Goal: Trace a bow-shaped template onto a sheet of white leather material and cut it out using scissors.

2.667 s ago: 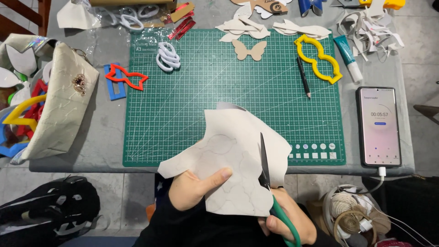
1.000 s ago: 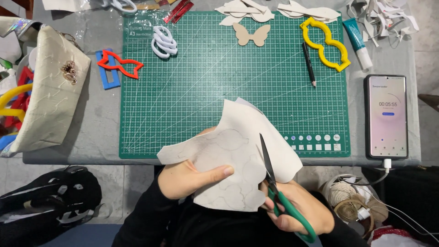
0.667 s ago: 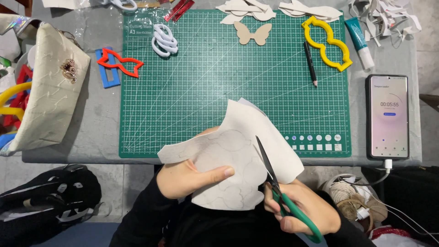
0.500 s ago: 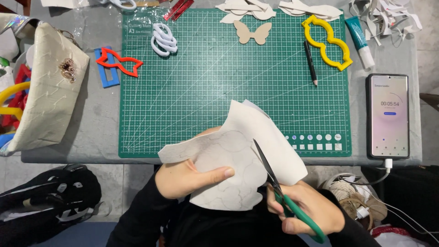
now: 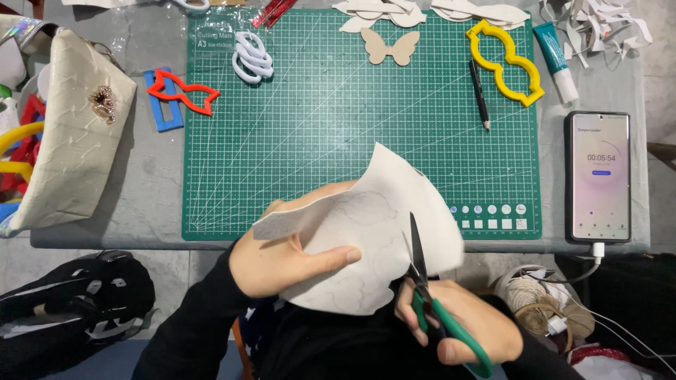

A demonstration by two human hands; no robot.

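Left hand [image 5: 282, 264] holds pale sheet [image 5: 366, 232], thumb on top. Right hand [image 5: 458, 331] grips green-handled scissors [image 5: 429, 302], blades up, biting into sheet's lower edge. Faint drawn lines on sheet. Behind: green cutting mat [image 5: 317, 127] on grey table [image 5: 155, 183]. On mat: tan butterfly cutout [image 5: 390, 46], black pencil [image 5: 479, 94], yellow template [image 5: 507, 60], white loops [image 5: 251, 56]. Red fish template [image 5: 182, 91] lies just left of mat. Phone [image 5: 599, 176] sits right of mat.

Grey table [image 5: 151, 176], green cutting mat [image 5: 317, 141] on top; grey floor [image 5: 658, 63].
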